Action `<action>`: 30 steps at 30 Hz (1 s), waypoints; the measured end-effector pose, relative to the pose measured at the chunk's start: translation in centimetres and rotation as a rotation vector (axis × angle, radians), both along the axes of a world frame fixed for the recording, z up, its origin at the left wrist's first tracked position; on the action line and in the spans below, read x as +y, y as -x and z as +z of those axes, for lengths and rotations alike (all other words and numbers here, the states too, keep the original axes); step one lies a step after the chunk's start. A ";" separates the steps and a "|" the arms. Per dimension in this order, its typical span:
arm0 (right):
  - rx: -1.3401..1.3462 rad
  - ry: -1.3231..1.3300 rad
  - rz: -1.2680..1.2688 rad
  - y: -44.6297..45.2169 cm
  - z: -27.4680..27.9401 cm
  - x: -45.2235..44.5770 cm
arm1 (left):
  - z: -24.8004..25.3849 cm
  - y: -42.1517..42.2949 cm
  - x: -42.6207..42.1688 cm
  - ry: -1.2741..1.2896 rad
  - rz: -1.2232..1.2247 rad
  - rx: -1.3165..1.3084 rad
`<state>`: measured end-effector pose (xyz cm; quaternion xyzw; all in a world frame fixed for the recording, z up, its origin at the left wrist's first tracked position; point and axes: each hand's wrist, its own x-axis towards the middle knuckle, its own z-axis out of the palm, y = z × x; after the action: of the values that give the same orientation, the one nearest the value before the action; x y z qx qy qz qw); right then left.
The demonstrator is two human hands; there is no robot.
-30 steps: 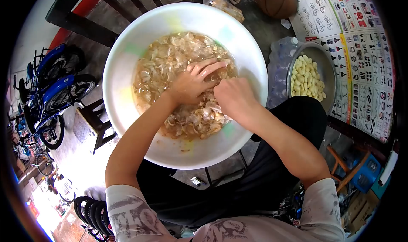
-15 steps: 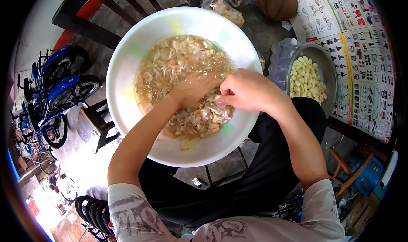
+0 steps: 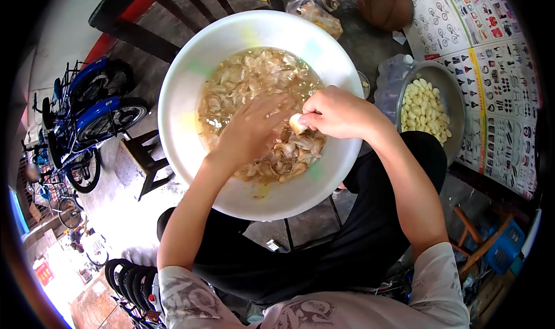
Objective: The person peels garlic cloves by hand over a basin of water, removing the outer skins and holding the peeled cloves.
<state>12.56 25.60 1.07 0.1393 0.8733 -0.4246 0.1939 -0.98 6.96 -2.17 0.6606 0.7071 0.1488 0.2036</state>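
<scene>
A large white basin point(image 3: 184, 170) holds water with many garlic skins and cloves point(image 3: 251, 77) in it. My right hand point(image 3: 340, 112) is closed over the right side of the basin, pinching a pale garlic clove point(image 3: 297, 124) between thumb and fingers. Over the middle of the wet skins, my left hand point(image 3: 251, 131) reaches with its fingers stretched out, close to the clove; its fingertips are partly hard to make out. To the right, a metal bowl point(image 3: 457, 106) contains peeled garlic cloves point(image 3: 424, 110).
A dark wooden chair point(image 3: 136, 35) stands behind the basin. Beside the metal bowl are a clear plastic container point(image 3: 388, 80) and a printed poster sheet point(image 3: 511, 103). A basketball point(image 3: 386, 5) and a plastic bag point(image 3: 318, 17) lie beyond. Blue bicycles point(image 3: 95, 115) and a low stool point(image 3: 144, 164) are left.
My right hand has lifted slightly, and a clove now shows in its pinch. My left hand has shifted a little lower, its fingers more spread. The whole view has shifted slightly.
</scene>
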 end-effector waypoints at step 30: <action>0.678 -0.071 -0.005 3.6 -0.6 -6.1 | 3.8 0.1 -4.9 -0.094 0.650 -1.014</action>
<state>8.99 19.50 0.51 -0.0009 0.9019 -0.4167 -0.1136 -1.03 2.02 1.64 0.2659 0.6803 0.5307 0.4299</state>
